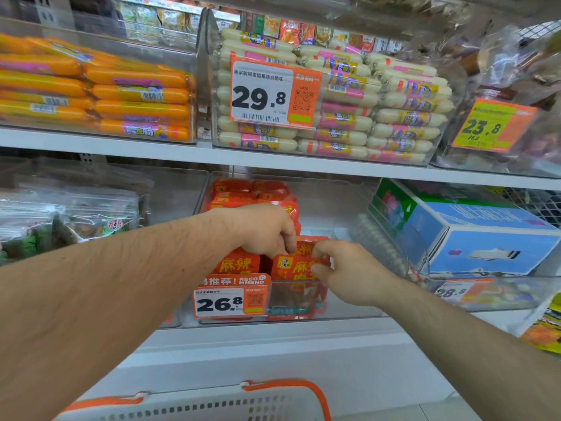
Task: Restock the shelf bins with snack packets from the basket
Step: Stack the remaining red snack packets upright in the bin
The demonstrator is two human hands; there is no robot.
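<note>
Both your hands are in the clear middle bin (pixel 358 311) on the lower shelf. Your left hand (pixel 264 230) reaches down from above, fingers curled and pinching the top edge of a red snack packet (pixel 293 267) standing at the bin's front right. Your right hand (pixel 349 271) pinches the same packet at its right edge, thumb in front. Just left of it stands another red packet (pixel 238 264), and more are stacked behind your left hand (pixel 252 192).

An orange price tag reading 26.8 (pixel 232 299) covers the bin's front left wall. To the right, a blue-and-green carton (pixel 473 235) lies tilted in the neighbouring bin. To the left, clear bags of dark snacks (pixel 91 220) fill another bin. On the upper shelf sit orange sausages (pixel 121 98) and white sausages (pixel 394 117), the latter behind a 29.8 tag (pixel 267 95).

The white basket with orange handles (pixel 212 405) sits at the bottom edge of view, below your arms; its contents are out of sight.
</note>
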